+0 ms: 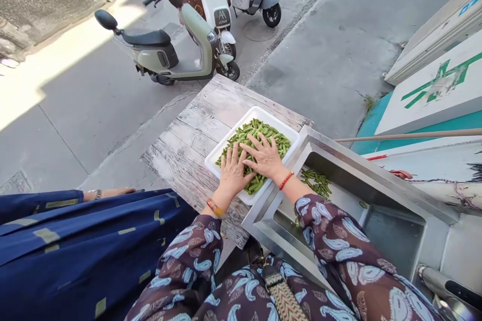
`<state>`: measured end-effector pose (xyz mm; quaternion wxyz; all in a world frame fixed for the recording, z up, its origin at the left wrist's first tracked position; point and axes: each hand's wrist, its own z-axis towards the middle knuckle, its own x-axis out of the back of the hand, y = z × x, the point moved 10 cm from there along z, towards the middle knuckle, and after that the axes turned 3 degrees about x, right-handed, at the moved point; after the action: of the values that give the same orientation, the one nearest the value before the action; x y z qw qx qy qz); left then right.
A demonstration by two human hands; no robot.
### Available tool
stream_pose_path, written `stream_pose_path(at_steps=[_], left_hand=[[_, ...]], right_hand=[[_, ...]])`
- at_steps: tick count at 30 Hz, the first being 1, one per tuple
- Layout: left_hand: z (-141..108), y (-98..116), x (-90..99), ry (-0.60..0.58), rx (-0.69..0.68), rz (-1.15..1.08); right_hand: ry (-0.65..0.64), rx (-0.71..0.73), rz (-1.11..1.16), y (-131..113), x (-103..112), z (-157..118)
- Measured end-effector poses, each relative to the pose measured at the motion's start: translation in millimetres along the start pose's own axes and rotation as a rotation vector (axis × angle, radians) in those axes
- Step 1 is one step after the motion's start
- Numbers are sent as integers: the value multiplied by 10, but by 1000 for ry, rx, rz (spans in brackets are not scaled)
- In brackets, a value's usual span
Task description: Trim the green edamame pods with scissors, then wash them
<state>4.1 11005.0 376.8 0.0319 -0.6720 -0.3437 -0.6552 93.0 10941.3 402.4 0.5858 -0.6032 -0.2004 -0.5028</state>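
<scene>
Green bean pods (276, 135), which look like edamame, fill a white rectangular tray (211, 161). My left hand (232, 170) lies flat on the near left part of the pods, fingers spread. Beside it, my right hand (265, 157) also rests on the pods with its fingers apart. The hands are close together, and neither grips anything. Under the tray is a wood-patterned table (184, 140), right against a metal sink (339, 148). More pods (316, 183) lie in the sink's left part, partly hidden by my right arm.
On my left stands a person in a dark blue garment (94, 256). Several scooters (181, 45) are parked beyond the table. A white and teal structure (422, 105) and a brown hose or pole (410, 135) are at the right. A metal faucet (444, 286) is at lower right.
</scene>
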Motion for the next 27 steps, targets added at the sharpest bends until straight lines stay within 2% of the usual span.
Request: stream_pose_path(at_steps=[4,6,9,12,14,16,17,19,20,21,22,23,24,26,27], left_hand=[[111,-186,22,-61,-5,52],[85,-200,8,-97,-30,70],[-43,-153,-38,-104,-80,148],[-110,-156,-58,-75,-92,235],[-95,-200,-57,-110,-62,270],[-82,-179,22,-131,-41,277],[-88,-99,99,-112,-56,263],[-140,240,290,-3,-154,189],[-189,485,368,72,-228,112],[-239,745,369,110,-296,32],[-280,1017,281,109,-358,-41],[-306,1300,51,20,-417,-100],[-343,1591,-298,-139,-484,-153],[-451,2044,-1173,-496,-551,-169],[-502,2155,-1643,-651,-533,-105]], right_hand=[[-43,-38,-22,226,-72,423],[-84,-85,-25,314,-73,509],[-100,-170,-45,329,-52,436],[-33,-220,-91,212,25,318],[-85,-263,-85,150,13,248],[-108,-264,-23,93,59,114],[-67,-246,36,81,132,-11],[127,-219,192,179,354,-466],[234,-235,287,323,444,-817],[307,-307,364,553,477,-1243],[335,-447,413,859,441,-1736],[319,-671,431,1226,342,-2305],[266,-940,430,1586,207,-2941],[212,-1197,400,2066,62,-3965],[188,-1284,383,2244,-10,-4361]])
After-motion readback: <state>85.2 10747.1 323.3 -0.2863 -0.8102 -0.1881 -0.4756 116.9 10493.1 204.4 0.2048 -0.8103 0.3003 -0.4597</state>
